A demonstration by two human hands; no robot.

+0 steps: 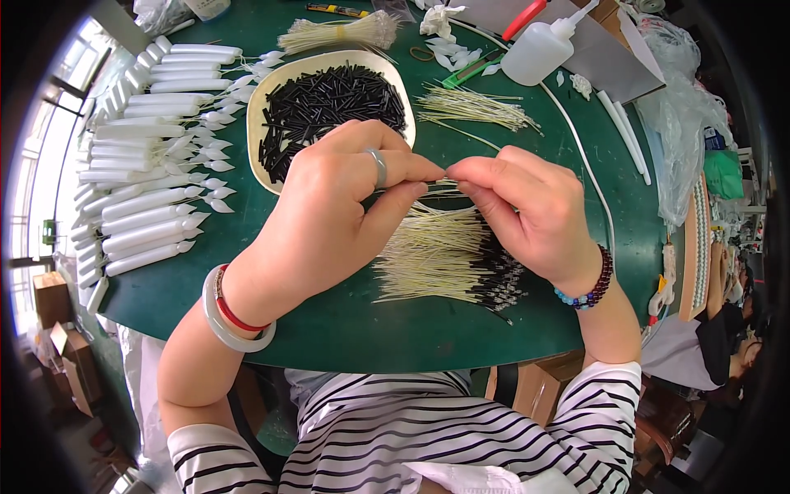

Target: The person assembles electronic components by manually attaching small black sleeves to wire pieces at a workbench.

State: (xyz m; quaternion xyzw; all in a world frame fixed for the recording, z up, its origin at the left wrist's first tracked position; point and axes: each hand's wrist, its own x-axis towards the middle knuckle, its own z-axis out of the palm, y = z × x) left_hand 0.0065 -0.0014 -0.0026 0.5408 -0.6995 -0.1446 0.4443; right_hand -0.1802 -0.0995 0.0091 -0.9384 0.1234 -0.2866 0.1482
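Note:
Over the middle of the table, my left hand (341, 177) and my right hand (531, 202) meet fingertip to fingertip. Each pinches with thumb and forefinger; what lies between the tips is too small to make out. Below them lies a thick pile of thin pale-yellow wires (436, 251), with black sleeves (498, 284) on their right ends. Left of the fingers, partly behind my left hand, a cream bowl (255, 148) holds many short black tubes (329, 95). Beyond my right hand is a smaller bunch of pale wires (477, 107).
White candle-shaped pieces (152, 206) with flame tips line the left side. At the back lie a tied wire bundle (341, 33), a green cutter knife (471, 72) and a white squeeze bottle (539, 51). A white cable (576, 136) runs down the right, near two white tubes (625, 136).

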